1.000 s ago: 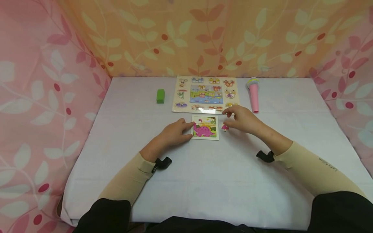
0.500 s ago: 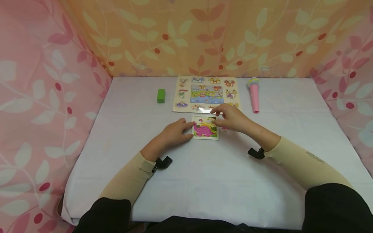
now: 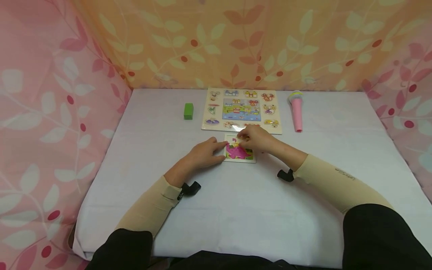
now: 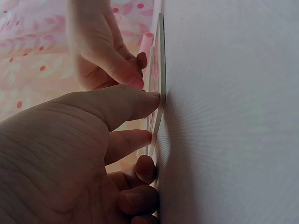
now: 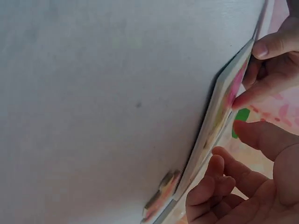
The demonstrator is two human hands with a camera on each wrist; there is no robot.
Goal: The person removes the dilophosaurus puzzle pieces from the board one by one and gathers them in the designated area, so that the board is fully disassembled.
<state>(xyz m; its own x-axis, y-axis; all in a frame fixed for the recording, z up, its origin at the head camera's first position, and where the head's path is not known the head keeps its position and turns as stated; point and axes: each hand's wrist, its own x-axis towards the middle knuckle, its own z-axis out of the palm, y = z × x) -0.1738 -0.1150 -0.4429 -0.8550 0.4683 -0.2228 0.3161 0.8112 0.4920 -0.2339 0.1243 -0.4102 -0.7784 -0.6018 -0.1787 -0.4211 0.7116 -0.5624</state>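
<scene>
We see the right grip (image 3: pixel 258 138) shifted leftward since a second ago, now over the dinosaur puzzle (image 3: pixel 237 153); whether it pinches anything, we cannot tell. Our left grip (image 3: pixel 203 153) stays unclenched, fingertips touching the puzzle's left edge. The puzzle lies just before the picture board (image 3: pixel 241 109), on a white-covered surface (image 3: pixel 229 210) between leaf-patterned drapes (image 3: pixel 183 41).

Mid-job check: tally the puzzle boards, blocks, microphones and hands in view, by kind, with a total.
Puzzle boards: 2 (small dinosaur puzzle, large puzzle board)
Blocks: 1 (green block)
Microphones: 1 (pink microphone)
Hands: 2 (left hand, right hand)
Total: 6
</scene>
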